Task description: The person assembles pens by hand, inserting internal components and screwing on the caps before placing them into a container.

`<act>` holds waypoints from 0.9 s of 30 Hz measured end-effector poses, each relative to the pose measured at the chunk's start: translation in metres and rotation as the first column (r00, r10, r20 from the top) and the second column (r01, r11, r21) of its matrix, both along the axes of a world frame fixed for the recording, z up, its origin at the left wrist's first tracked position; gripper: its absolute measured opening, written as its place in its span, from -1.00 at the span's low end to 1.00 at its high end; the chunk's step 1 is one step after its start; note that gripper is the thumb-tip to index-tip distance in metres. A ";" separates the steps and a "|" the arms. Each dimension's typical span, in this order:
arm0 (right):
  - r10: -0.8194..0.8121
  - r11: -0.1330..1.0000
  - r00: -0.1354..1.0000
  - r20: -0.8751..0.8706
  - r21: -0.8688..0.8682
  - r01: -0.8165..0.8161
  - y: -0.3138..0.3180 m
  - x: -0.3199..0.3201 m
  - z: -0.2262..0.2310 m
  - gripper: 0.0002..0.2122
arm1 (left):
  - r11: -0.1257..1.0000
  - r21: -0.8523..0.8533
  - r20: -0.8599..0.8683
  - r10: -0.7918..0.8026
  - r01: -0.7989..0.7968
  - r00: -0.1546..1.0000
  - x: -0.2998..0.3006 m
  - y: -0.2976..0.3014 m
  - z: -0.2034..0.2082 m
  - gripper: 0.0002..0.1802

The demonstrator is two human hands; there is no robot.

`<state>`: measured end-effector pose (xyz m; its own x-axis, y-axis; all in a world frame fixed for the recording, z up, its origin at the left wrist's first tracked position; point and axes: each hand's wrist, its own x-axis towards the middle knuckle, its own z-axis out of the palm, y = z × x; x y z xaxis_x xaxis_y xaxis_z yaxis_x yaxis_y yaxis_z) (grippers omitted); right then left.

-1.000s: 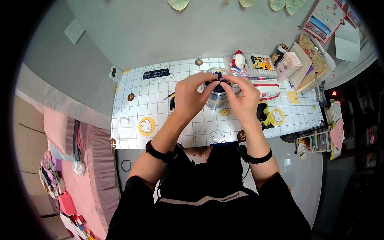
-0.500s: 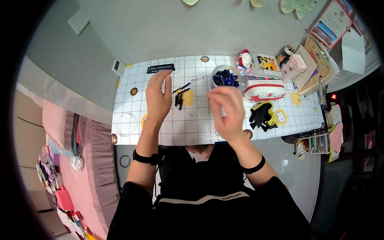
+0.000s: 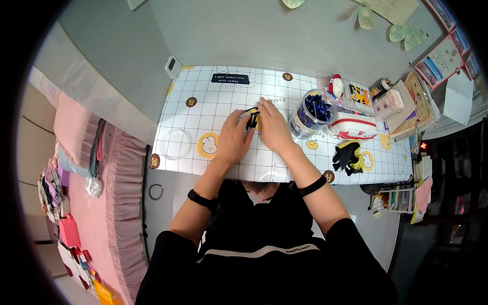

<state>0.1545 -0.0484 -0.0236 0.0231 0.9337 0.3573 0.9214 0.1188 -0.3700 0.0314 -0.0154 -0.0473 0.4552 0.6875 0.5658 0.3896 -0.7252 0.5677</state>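
Note:
Several short, dark stick-like pieces, perhaps ink cartridges, lie in a small pile on the white gridded tabletop. My left hand rests at their left side, fingers stretched out and slightly bent. On the other side, my right hand lies with its fingers extended toward the far edge. Both hands flank the pile closely and partly hide it; neither visibly grips a piece. To the right of my right hand stands a clear round jar, uncovered, holding many dark blue pieces of similar look.
A round clear lid lies at the table's left. Right of the jar are a white and red pencil case, black and yellow gloves, a pink box and upright notebooks. A small white digital clock stands at the back left.
Both hands have come down from above the table and drawn together around the dark pieces, which are now bunched closer. My right hand has left the jar's side. The view has shifted.

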 end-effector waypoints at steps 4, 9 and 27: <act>-0.019 1.000 0.999 -0.044 0.005 0.020 0.001 0.002 0.004 -0.74 | 0.996 0.088 -0.045 -0.024 0.028 0.999 0.001 -0.003 -0.001 -0.69; -0.017 0.996 0.998 0.059 0.092 0.012 -0.004 0.004 0.003 -0.87 | 0.992 0.126 -0.045 0.011 -0.005 0.999 -0.003 -0.004 0.002 -0.73; -0.161 0.963 0.987 -0.011 -0.220 0.155 -0.013 0.001 0.013 -0.87 | 0.998 -0.055 -0.241 0.024 -0.039 0.970 -0.006 0.007 0.027 -0.94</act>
<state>0.1552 -0.0613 -0.0102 0.1837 0.9725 0.1432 0.9107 -0.1135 -0.3972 0.0257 -0.0088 -0.0202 0.5502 0.7325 0.4009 0.5418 -0.6785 0.4961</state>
